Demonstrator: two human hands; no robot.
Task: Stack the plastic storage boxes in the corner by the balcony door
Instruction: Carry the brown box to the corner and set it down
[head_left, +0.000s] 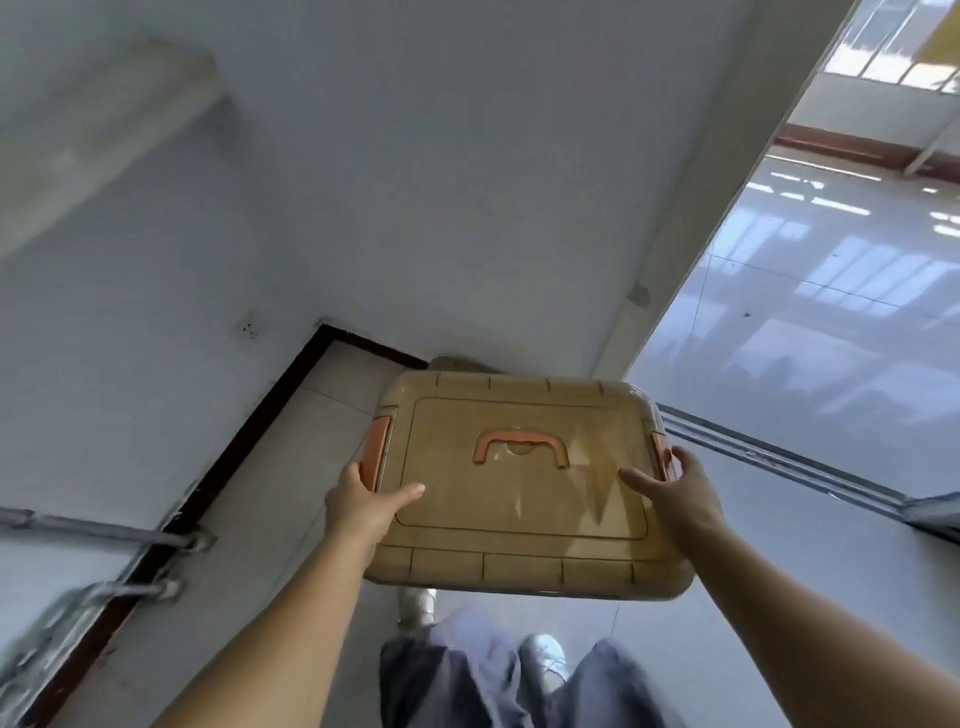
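Observation:
A tan translucent plastic storage box (524, 499) with an orange top handle and orange side latches is held in the air in front of me, lid up. My left hand (363, 501) grips its left side by the latch, thumb lying on the lid. My right hand (670, 486) grips its right side by the other latch. Just beyond the box's far edge, a bit of another tan box (457, 364) peeks out in the floor corner; most of it is hidden.
White walls meet at the corner (324, 327) with a dark skirting board (244, 431). The balcony door opening and its floor track (779, 457) lie to the right. Metal pipes (98, 535) run along the left wall. My legs and shoes (543, 660) are below.

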